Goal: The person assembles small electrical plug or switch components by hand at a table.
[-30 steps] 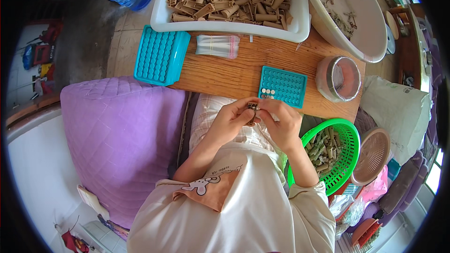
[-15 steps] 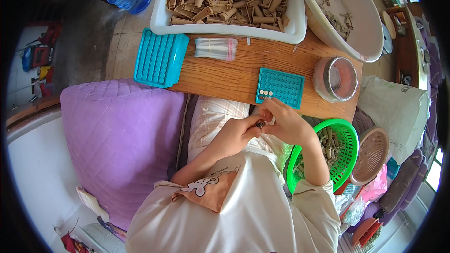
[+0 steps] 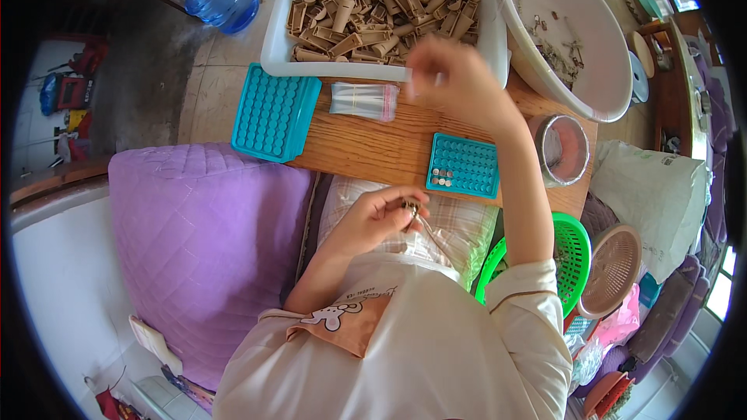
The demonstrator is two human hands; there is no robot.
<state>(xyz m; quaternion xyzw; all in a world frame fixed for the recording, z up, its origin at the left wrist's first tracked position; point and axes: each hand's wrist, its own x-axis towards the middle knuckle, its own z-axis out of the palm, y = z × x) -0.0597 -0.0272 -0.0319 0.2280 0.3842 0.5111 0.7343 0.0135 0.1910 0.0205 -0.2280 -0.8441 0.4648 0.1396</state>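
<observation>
My left hand [image 3: 372,222] is over my lap, its fingers pinched round a small dark, shiny piece [image 3: 411,207] too small to name exactly. My right hand [image 3: 455,82] is raised over the table, at the front rim of a white tub [image 3: 342,70] heaped with brown half-round plastic pieces [image 3: 381,8]. Motion smears its fingers, and whether they hold anything does not show. Between my hands lies a small teal tray [image 3: 475,167] of round pockets, with several small silvery discs [image 3: 442,177] in its left corner.
A stack of teal trays [image 3: 272,113] and a bag of white sticks [image 3: 363,101] lie at the left. On the right are a clear jar [image 3: 563,149], a big white basin [image 3: 599,47] with scraps, a green basket [image 3: 574,260] and a tan basket [image 3: 615,268].
My right hand has left my left hand and swung up and forward to the tub's edge. My left hand keeps the small piece, slightly further left. More discs show in the teal tray.
</observation>
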